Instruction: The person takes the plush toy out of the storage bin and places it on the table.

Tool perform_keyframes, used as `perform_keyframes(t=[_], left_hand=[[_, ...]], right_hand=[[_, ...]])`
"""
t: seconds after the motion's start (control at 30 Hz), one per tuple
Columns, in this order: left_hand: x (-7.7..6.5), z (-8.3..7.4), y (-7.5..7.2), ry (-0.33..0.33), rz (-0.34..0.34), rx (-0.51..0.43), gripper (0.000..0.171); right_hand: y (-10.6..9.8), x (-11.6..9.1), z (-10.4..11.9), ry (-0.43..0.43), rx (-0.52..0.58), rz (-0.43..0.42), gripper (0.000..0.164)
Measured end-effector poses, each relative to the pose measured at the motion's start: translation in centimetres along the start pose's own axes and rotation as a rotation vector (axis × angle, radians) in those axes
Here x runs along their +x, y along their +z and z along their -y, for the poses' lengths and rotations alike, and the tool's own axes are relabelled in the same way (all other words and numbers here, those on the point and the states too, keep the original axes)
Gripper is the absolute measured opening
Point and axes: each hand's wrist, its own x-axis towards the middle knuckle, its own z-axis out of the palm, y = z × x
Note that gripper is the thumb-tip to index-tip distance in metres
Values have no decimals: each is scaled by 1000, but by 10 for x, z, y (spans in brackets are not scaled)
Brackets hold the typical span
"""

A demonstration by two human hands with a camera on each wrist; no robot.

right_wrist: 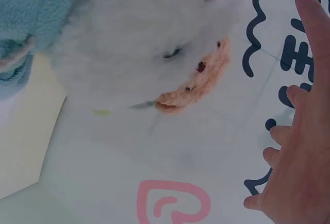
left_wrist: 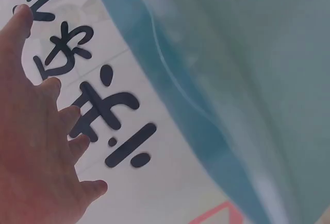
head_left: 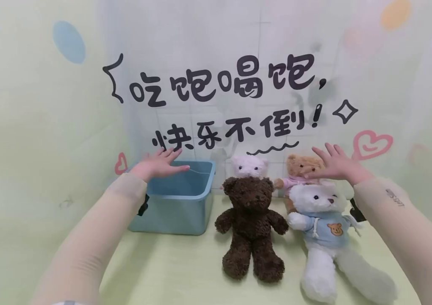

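My left hand (head_left: 159, 164) is held above the blue plastic bin (head_left: 170, 214), fingers spread and holding nothing. On the other side my right hand (head_left: 339, 165) hovers over the white bear in a blue hoodie (head_left: 324, 224), fingers likewise spread. Behind that bear sits a tan bear in pink (head_left: 296, 167), partly hidden by the hand and the white bear. A dark brown bear (head_left: 254, 224) leans in the middle, with a pale pink bear (head_left: 248, 166) mostly covered behind it. The right wrist view shows the white bear's furry head (right_wrist: 144, 38) close by.
A pale tabletop (head_left: 170, 271) carries the bin and the bears. At its back hangs a light backdrop (head_left: 216, 38) with black lettering, a pink heart (head_left: 372, 145) and coloured ovals. The bin stands left of the bears.
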Motion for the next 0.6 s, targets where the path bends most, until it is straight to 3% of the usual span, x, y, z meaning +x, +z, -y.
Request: perform_keyframes(t=[0.4, 0.5, 0.6], left_hand=[[-5, 10, -46, 27, 4, 62, 91], [-4, 12, -52, 20, 4, 55, 93], [-2, 11, -49, 34, 19, 60, 91]], right_hand=[[-41, 3, 13, 64, -72, 12, 104], [-42, 1, 18, 69, -80, 13, 103], [-34, -5, 20, 67, -79, 12, 100]])
